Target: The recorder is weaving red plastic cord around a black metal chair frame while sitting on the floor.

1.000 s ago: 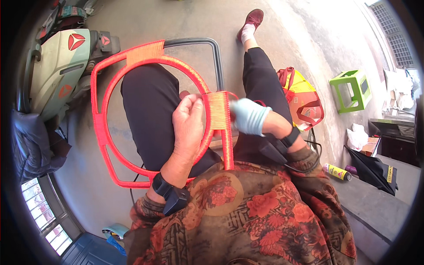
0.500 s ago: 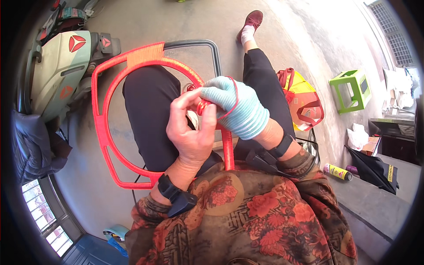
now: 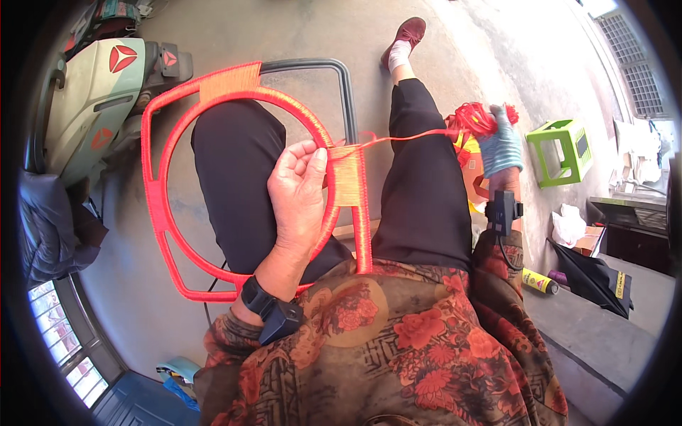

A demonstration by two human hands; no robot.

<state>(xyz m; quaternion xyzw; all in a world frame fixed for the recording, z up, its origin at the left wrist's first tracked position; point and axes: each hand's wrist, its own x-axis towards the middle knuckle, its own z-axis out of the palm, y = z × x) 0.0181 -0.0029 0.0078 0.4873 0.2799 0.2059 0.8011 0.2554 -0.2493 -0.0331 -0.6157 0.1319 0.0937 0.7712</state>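
Observation:
A frame (image 3: 162,206) with a round ring inside a squarish outline rests across my lap, wound in red-orange cord. Its upper right corner (image 3: 346,89) is bare dark metal. My left hand (image 3: 298,188), bare, is closed at the ring's right side, thumb and fingers pinching the cord beside a wrapped band (image 3: 349,181). Out to the right, my right hand (image 3: 503,145) wears a light blue knit glove and is closed on a bundle of red cord (image 3: 474,118). A strand of cord (image 3: 415,135) stretches between the bundle and the band.
A yellow and red bag (image 3: 472,170) stands behind my right hand. Further right are a green plastic stool (image 3: 561,153), a folded black umbrella (image 3: 590,277) and a spray can (image 3: 540,281). A pale scooter (image 3: 99,106) stands at the left.
My hands were together at the ring's right side. My right hand has moved far right with the cord bundle, drawing out the strand; my left hand stays at the ring.

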